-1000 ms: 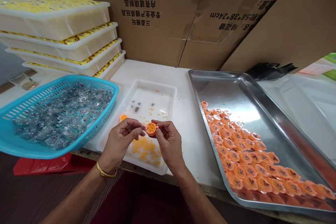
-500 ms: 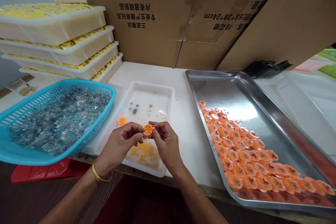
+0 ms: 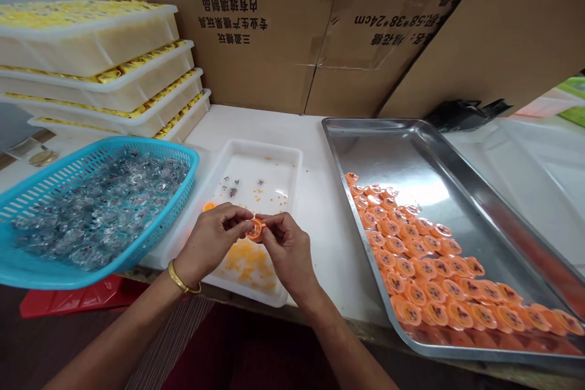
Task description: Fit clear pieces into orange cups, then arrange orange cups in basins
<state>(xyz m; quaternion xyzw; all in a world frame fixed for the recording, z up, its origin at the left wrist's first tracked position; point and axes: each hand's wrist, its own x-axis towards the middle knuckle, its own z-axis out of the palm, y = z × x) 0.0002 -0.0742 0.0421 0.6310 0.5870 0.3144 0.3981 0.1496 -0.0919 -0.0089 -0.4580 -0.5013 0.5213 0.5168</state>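
Note:
Between my two hands is a small round orange plastic case (image 3: 255,230) with a little tab; a dark print shows on its face. My left hand (image 3: 219,236) pinches it from the left, thumb lying on the face. From the other side, the thumb and fingers of my right hand (image 3: 287,253) close on its edge. Below the hands is a shallow white tray (image 3: 298,180) with loose orange bits (image 3: 247,263) in it. Several small printed clear pieces (image 3: 233,192) lie farther up that tray. Another orange case (image 3: 209,206) is partly hidden behind my left hand.
At left, a blue basket (image 3: 194,164) holds many clear plastic pieces. Behind it rise stacked white trays (image 3: 137,30) of yellow items. A metal tray (image 3: 379,146) at right holds rows of orange cases (image 3: 425,268). Cardboard boxes (image 3: 283,42) wall off the back.
The orange case showed orange bits inside before; now a dark-printed face shows on it. My left thumb has moved onto that face. The view has shifted slightly.

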